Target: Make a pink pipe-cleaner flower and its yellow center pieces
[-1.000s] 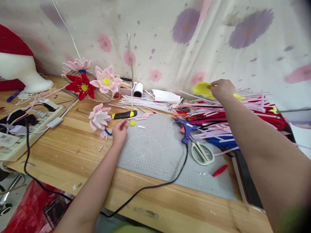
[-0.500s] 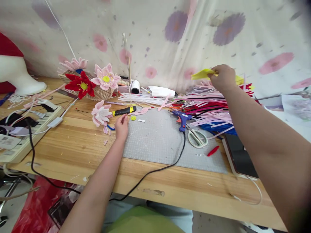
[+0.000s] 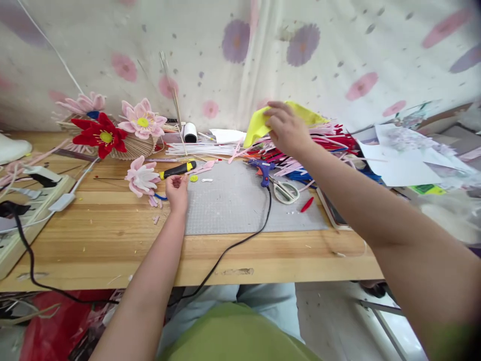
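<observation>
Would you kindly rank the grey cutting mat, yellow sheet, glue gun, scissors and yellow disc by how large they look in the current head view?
1. Grey cutting mat
2. Yellow sheet, partly hidden by the right hand
3. Glue gun and scissors: too alike to rank
4. Yellow disc

A craft workshop is being suggested by the glue gun [image 3: 265, 170], scissors [image 3: 286, 187], cutting mat [image 3: 221, 213] and fuzzy flowers [image 3: 98, 134] being carried by a wooden bench [image 3: 112, 225].
</observation>
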`<act>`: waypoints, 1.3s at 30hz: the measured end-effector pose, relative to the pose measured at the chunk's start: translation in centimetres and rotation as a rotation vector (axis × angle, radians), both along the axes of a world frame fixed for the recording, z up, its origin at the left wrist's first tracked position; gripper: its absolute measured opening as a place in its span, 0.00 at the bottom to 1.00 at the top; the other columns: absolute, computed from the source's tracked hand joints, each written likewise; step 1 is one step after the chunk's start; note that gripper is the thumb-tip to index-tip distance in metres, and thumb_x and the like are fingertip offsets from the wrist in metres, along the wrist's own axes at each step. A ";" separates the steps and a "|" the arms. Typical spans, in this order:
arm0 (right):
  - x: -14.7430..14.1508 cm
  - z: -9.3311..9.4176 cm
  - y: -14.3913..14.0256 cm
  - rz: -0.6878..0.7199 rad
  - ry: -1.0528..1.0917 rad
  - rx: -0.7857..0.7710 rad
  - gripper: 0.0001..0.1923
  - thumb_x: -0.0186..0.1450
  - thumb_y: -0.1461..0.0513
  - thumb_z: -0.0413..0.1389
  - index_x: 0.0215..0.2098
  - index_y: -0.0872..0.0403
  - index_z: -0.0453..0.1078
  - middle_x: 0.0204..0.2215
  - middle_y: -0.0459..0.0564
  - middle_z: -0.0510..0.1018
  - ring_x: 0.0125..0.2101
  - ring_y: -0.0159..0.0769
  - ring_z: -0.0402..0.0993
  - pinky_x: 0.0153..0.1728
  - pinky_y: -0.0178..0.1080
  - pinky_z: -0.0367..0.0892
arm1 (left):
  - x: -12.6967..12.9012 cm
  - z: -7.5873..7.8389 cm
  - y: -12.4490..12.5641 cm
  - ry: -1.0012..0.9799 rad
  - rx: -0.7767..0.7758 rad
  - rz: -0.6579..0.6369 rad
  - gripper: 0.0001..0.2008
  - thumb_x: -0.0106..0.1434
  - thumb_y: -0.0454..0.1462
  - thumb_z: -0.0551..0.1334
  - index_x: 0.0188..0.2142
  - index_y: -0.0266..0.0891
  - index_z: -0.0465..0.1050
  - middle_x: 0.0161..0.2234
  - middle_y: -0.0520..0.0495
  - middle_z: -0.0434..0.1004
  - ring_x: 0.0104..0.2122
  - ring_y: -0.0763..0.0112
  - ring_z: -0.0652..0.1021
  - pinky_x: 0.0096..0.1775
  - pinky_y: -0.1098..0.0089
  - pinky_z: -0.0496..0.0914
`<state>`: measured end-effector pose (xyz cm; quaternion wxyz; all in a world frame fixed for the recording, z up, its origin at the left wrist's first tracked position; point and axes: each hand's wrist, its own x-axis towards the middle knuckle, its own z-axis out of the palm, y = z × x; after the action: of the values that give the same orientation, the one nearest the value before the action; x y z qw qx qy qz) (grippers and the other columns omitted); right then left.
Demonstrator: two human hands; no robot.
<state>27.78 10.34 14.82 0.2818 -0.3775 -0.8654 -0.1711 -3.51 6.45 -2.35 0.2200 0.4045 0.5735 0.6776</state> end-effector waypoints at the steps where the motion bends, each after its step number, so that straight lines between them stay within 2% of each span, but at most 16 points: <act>1: -0.7 -0.8 -0.8 0.033 0.031 -0.049 0.08 0.60 0.67 0.45 0.33 0.52 0.65 0.45 0.53 0.71 0.58 0.41 0.54 0.56 0.53 0.54 | -0.1 0.1 -0.2 0.037 0.012 0.014 0.10 0.53 0.40 0.62 0.28 0.37 0.64 0.24 0.54 0.64 0.25 0.78 0.66 0.32 0.75 0.62; 5: -3.1 -4.3 -3.1 0.125 0.155 -0.206 0.06 0.62 0.62 0.47 0.33 0.50 0.66 0.45 0.51 0.72 0.57 0.43 0.55 0.57 0.55 0.53 | -0.2 0.6 -1.7 0.216 0.040 0.001 0.10 0.57 0.42 0.58 0.26 0.38 0.63 0.25 0.53 0.64 0.27 0.76 0.67 0.34 0.74 0.63; 8: -4.7 -6.6 -4.4 0.150 0.169 -0.235 0.07 0.62 0.64 0.46 0.31 0.50 0.66 0.43 0.53 0.73 0.56 0.44 0.58 0.56 0.56 0.54 | 0.9 0.9 -2.7 0.201 0.024 -0.114 0.10 0.59 0.43 0.56 0.28 0.38 0.63 0.26 0.52 0.65 0.27 0.76 0.69 0.34 0.73 0.64; 11: -6.4 -8.6 -5.6 0.156 0.128 -0.235 0.09 0.60 0.68 0.45 0.30 0.53 0.65 0.42 0.55 0.74 0.55 0.45 0.59 0.54 0.57 0.56 | 3.1 1.0 -3.5 -0.042 -0.065 -0.366 0.11 0.58 0.45 0.57 0.32 0.39 0.62 0.31 0.49 0.69 0.31 0.74 0.73 0.34 0.71 0.68; 13: -7.5 -9.8 -6.4 0.157 0.101 -0.228 0.09 0.59 0.70 0.45 0.30 0.54 0.65 0.41 0.56 0.74 0.54 0.45 0.60 0.52 0.57 0.57 | 4.3 1.1 -3.8 -0.246 -0.181 -0.508 0.14 0.56 0.45 0.59 0.35 0.38 0.62 0.36 0.46 0.70 0.34 0.73 0.74 0.36 0.70 0.70; 15: -8.3 -11.1 -7.3 0.171 0.069 -0.231 0.09 0.59 0.70 0.45 0.30 0.55 0.66 0.41 0.57 0.74 0.54 0.45 0.61 0.52 0.57 0.57 | 5.0 1.4 -4.2 -0.411 -0.302 -0.615 0.16 0.56 0.46 0.59 0.38 0.38 0.63 0.37 0.44 0.72 0.35 0.71 0.75 0.36 0.68 0.70; 18: -9.1 -12.5 -8.3 0.219 0.034 -0.242 0.09 0.61 0.68 0.45 0.31 0.55 0.66 0.42 0.57 0.74 0.54 0.43 0.61 0.53 0.55 0.57 | 4.9 2.1 -4.7 -0.538 -0.454 -0.723 0.17 0.56 0.46 0.59 0.40 0.37 0.65 0.34 0.44 0.75 0.33 0.69 0.76 0.34 0.68 0.71; 21: -9.8 -12.9 -9.1 0.277 0.028 -0.251 0.09 0.62 0.67 0.44 0.32 0.55 0.66 0.42 0.56 0.75 0.55 0.42 0.61 0.54 0.53 0.57 | 4.5 2.8 -4.9 -0.590 -0.581 -0.884 0.17 0.57 0.47 0.58 0.39 0.37 0.69 0.31 0.45 0.75 0.31 0.68 0.77 0.33 0.68 0.71; 24: -10.7 -12.2 -9.9 0.338 0.031 -0.264 0.11 0.63 0.66 0.43 0.32 0.53 0.67 0.42 0.55 0.74 0.56 0.40 0.59 0.56 0.53 0.56 | 4.5 3.3 -4.8 -0.655 -0.609 -1.074 0.21 0.61 0.50 0.52 0.39 0.34 0.71 0.28 0.43 0.75 0.31 0.66 0.77 0.34 0.67 0.71; 28: -11.7 -11.0 -10.8 0.392 -0.002 -0.275 0.14 0.65 0.65 0.41 0.32 0.50 0.68 0.44 0.52 0.74 0.58 0.36 0.56 0.58 0.51 0.54 | 4.4 3.7 -4.1 -0.693 -0.631 -1.166 0.24 0.64 0.49 0.45 0.37 0.34 0.73 0.26 0.45 0.75 0.30 0.69 0.76 0.34 0.69 0.70; 31: -11.3 -11.1 -11.2 0.421 0.028 -0.297 0.13 0.64 0.65 0.42 0.38 0.50 0.68 0.49 0.52 0.71 0.58 0.36 0.56 0.57 0.49 0.55 | 3.4 4.2 -3.4 -0.581 -0.686 -1.209 0.21 0.62 0.48 0.50 0.36 0.35 0.73 0.28 0.42 0.76 0.31 0.65 0.77 0.34 0.65 0.71; 33: -10.5 -11.7 -11.1 0.376 0.166 -0.319 0.14 0.62 0.65 0.45 0.43 0.50 0.66 0.54 0.53 0.66 0.59 0.37 0.54 0.57 0.49 0.55 | 2.5 4.7 -3.1 -0.460 -0.704 -1.153 0.19 0.58 0.49 0.56 0.35 0.36 0.74 0.29 0.40 0.77 0.30 0.62 0.77 0.34 0.62 0.71; 35: -9.9 -12.5 -10.7 0.234 0.460 -0.378 0.15 0.61 0.63 0.48 0.46 0.50 0.64 0.56 0.55 0.62 0.59 0.40 0.53 0.57 0.51 0.55 | 1.6 5.7 -3.1 -0.344 -0.705 -1.113 0.19 0.53 0.50 0.60 0.33 0.36 0.75 0.31 0.38 0.77 0.30 0.59 0.78 0.34 0.59 0.71; 36: -9.6 -12.9 -10.4 0.150 0.650 -0.458 0.15 0.60 0.60 0.49 0.47 0.51 0.63 0.55 0.56 0.63 0.57 0.41 0.55 0.55 0.51 0.57 | 1.2 6.2 -3.3 -0.295 -0.714 -1.114 0.19 0.52 0.49 0.62 0.34 0.35 0.75 0.32 0.36 0.77 0.31 0.57 0.78 0.34 0.58 0.71; 38: -9.7 -13.3 -9.7 0.060 1.024 -0.777 0.18 0.60 0.52 0.50 0.44 0.52 0.63 0.48 0.57 0.69 0.51 0.43 0.64 0.48 0.51 0.64 | 0.7 7.5 -3.7 -0.211 -0.724 -1.107 0.21 0.49 0.48 0.65 0.35 0.34 0.75 0.33 0.35 0.77 0.31 0.54 0.78 0.33 0.57 0.71; 39: -9.8 -13.4 -9.2 0.076 1.178 -0.988 0.20 0.59 0.47 0.48 0.42 0.52 0.63 0.43 0.56 0.72 0.47 0.43 0.68 0.44 0.50 0.67 | 0.6 8.1 -3.9 -0.153 -0.726 -1.092 0.21 0.48 0.49 0.65 0.35 0.34 0.75 0.33 0.35 0.77 0.30 0.54 0.78 0.31 0.58 0.71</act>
<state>17.93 1.10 1.39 0.5005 -0.4584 -0.5606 0.4744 -2.92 2.58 5.74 0.6947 0.4880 0.4607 0.2588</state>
